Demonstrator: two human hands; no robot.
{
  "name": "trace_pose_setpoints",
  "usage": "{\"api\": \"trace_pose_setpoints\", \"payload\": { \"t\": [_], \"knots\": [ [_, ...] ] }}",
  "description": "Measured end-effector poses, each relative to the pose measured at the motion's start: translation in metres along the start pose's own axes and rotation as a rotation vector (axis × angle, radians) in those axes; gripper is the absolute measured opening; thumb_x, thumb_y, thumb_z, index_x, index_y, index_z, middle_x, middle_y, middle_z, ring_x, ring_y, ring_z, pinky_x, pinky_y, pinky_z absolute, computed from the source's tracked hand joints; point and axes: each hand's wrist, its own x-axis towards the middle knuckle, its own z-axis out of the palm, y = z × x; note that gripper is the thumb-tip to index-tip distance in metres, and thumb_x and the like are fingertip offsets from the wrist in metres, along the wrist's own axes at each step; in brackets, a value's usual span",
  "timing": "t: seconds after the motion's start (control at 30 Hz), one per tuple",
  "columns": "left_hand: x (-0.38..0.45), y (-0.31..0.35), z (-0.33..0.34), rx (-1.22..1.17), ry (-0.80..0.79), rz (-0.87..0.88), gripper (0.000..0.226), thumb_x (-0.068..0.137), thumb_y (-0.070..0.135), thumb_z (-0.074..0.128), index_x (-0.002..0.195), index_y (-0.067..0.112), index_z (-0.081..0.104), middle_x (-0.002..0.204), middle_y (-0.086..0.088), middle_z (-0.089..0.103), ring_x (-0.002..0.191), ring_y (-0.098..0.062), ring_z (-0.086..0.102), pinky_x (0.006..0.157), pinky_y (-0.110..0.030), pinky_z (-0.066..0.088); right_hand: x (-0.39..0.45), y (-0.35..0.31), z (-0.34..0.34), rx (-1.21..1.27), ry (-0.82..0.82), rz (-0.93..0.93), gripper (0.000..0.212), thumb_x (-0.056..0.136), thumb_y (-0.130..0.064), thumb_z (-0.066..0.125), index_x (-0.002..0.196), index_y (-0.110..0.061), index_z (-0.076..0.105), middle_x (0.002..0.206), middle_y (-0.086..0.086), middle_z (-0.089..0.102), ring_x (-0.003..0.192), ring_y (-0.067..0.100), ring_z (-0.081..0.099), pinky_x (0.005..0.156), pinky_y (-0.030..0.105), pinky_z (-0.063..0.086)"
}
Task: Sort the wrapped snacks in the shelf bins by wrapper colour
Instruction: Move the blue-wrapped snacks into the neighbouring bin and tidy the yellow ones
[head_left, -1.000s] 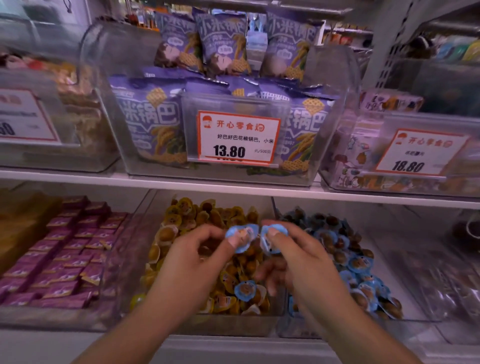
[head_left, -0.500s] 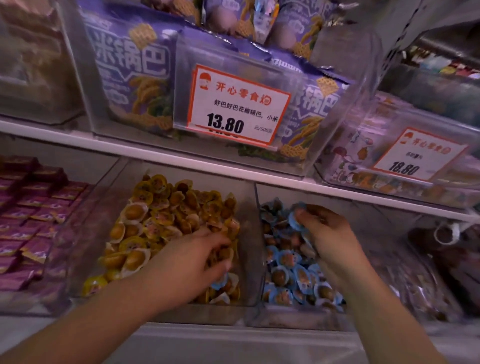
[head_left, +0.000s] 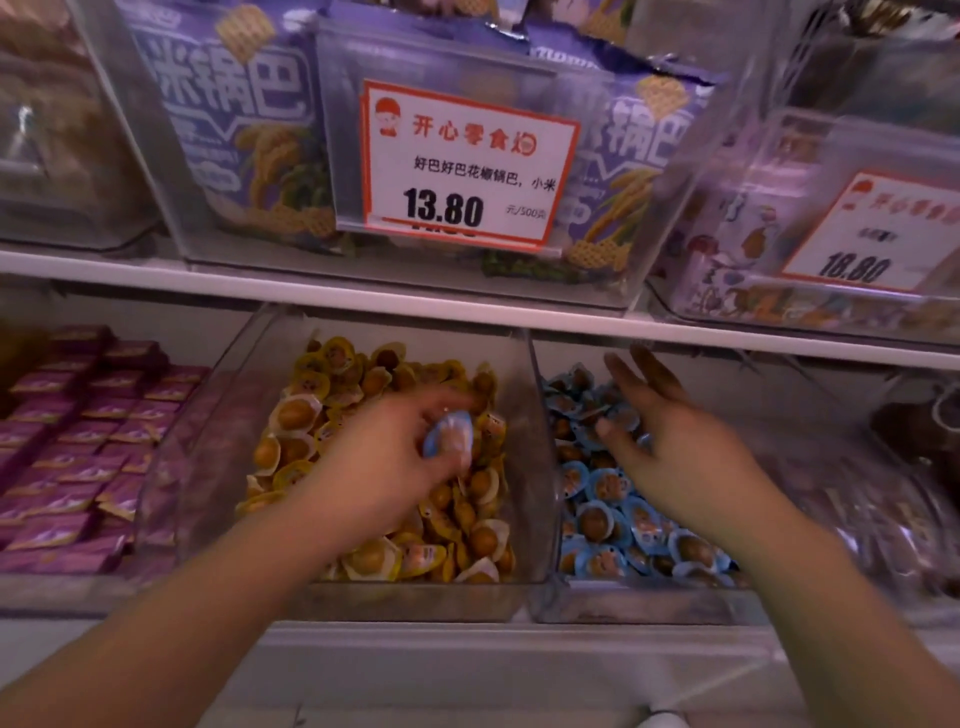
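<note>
Head view, close, facing shelf bins (head_left: 540, 467)

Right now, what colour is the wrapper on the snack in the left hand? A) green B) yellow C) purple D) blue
D: the left hand pinches a blue-wrapped snack above the bin of yellow-wrapped snacks, where it does not belong.

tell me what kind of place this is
Most likely a snack shop's self-serve shelf. Clear plastic bins hold loose wrapped snacks, printed price cards read 13.80 and 18.80, and purple snack bags fill the shelf above.
</note>
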Motion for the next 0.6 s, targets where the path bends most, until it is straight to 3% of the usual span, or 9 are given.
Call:
{"api": "trace_pose_setpoints", "payload": {
  "t": [0.07, 0.13, 0.17, 0.27, 0.33, 0.4, 0.47, 0.5, 0.6],
  "knots": [
    [0.001, 0.011, -0.017, -0.292, 0.096, -0.038, 0.043, 0.074, 0.027, 0.085, 0.112, 0.035, 0.066, 0.085, 0.015, 0.07, 0.071, -0.002, 0.063, 0.065, -0.02, 0.052, -0.008, -0.018, -0.008, 0.238, 0.274, -0.07, 0.04, 0.094, -0.04, 0.056, 0.134, -0.035, 0.057, 0.133, -0.002, 0.062, 0.102, 0.021, 0.067, 0.084, 0.035, 0.055],
    [-0.008, 0.024, -0.025, -0.432, 0.139, 0.009, 0.051, 0.066, 0.03, 0.085, 0.112, 0.038, 0.066, 0.089, 0.008, 0.073, 0.072, -0.01, 0.064, 0.067, -0.024, 0.055, -0.018, -0.042, -0.013, 0.561, 0.396, -0.129, 0.024, 0.092, -0.043, 0.055, 0.112, -0.039, 0.067, 0.096, -0.017, 0.072, 0.083, 0.007, 0.069, 0.072, 0.025, 0.055],
    [-0.015, 0.03, -0.025, -0.441, 0.156, 0.048, 0.054, 0.064, 0.029, 0.085, 0.114, 0.041, 0.066, 0.092, 0.008, 0.073, 0.074, -0.011, 0.065, 0.068, -0.024, 0.056, -0.023, -0.055, -0.012, 0.685, 0.336, -0.16, 0.023, 0.092, -0.047, 0.055, 0.111, -0.042, 0.065, 0.091, -0.019, 0.07, 0.079, 0.006, 0.069, 0.068, 0.024, 0.056],
    [-0.033, 0.037, -0.018, -0.332, 0.171, 0.192, 0.063, 0.069, 0.021, 0.083, 0.125, 0.043, 0.061, 0.102, 0.01, 0.07, 0.083, -0.014, 0.067, 0.073, -0.028, 0.057, -0.036, -0.088, -0.001, 0.833, 0.058, -0.285, 0.032, 0.091, -0.05, 0.06, 0.122, -0.044, 0.059, 0.102, -0.02, 0.069, 0.087, 0.006, 0.07, 0.071, 0.03, 0.059],
    [-0.04, 0.039, -0.015, -0.204, 0.16, 0.291, 0.07, 0.072, 0.014, 0.083, 0.132, 0.039, 0.056, 0.108, 0.013, 0.065, 0.085, -0.018, 0.066, 0.077, -0.029, 0.057, -0.039, -0.099, 0.008, 0.857, 0.04, -0.349, 0.032, 0.09, -0.04, 0.064, 0.122, -0.039, 0.061, 0.108, -0.022, 0.069, 0.099, 0.0, 0.067, 0.082, 0.024, 0.056],
    [-0.041, 0.037, -0.019, -0.09, 0.115, 0.354, 0.079, 0.073, 0.023, 0.086, 0.14, 0.039, 0.047, 0.116, 0.017, 0.056, 0.085, -0.014, 0.065, 0.08, -0.023, 0.054, -0.037, -0.101, 0.009, 0.913, 0.115, -0.322, 0.022, 0.09, -0.032, 0.065, 0.111, -0.037, 0.068, 0.104, -0.023, 0.07, 0.096, -0.003, 0.067, 0.081, 0.017, 0.054],
    [-0.041, 0.029, -0.034, 0.047, 0.084, 0.391, 0.073, 0.076, 0.037, 0.081, 0.141, 0.037, 0.046, 0.124, 0.017, 0.051, 0.089, -0.008, 0.065, 0.085, -0.019, 0.05, -0.031, -0.087, 0.003, 0.92, 0.243, -0.211, 0.014, 0.089, -0.028, 0.067, 0.096, -0.04, 0.07, 0.093, -0.022, 0.071, 0.086, -0.003, 0.068, 0.073, 0.014, 0.053],
    [-0.04, 0.022, -0.044, 0.151, 0.11, 0.404, 0.059, 0.083, 0.039, 0.076, 0.137, 0.035, 0.053, 0.126, 0.015, 0.052, 0.095, -0.006, 0.064, 0.089, -0.024, 0.05, -0.026, -0.075, -0.002, 0.872, 0.292, -0.148, 0.014, 0.09, -0.027, 0.067, 0.093, -0.04, 0.07, 0.089, -0.021, 0.072, 0.083, -0.002, 0.068, 0.071, 0.014, 0.053],
    [-0.041, -0.006, -0.082, 0.497, 0.27, 0.369, 0.026, 0.09, 0.036, 0.062, 0.113, 0.029, 0.07, 0.12, 0.008, 0.062, 0.105, -0.019, 0.062, 0.089, -0.042, 0.046, -0.012, -0.036, -0.008, 0.353, 0.183, -0.03, 0.016, 0.09, -0.026, 0.065, 0.104, -0.029, 0.073, 0.1, -0.007, 0.073, 0.096, 0.018, 0.067, 0.083, 0.033, 0.054]
  ]
}}
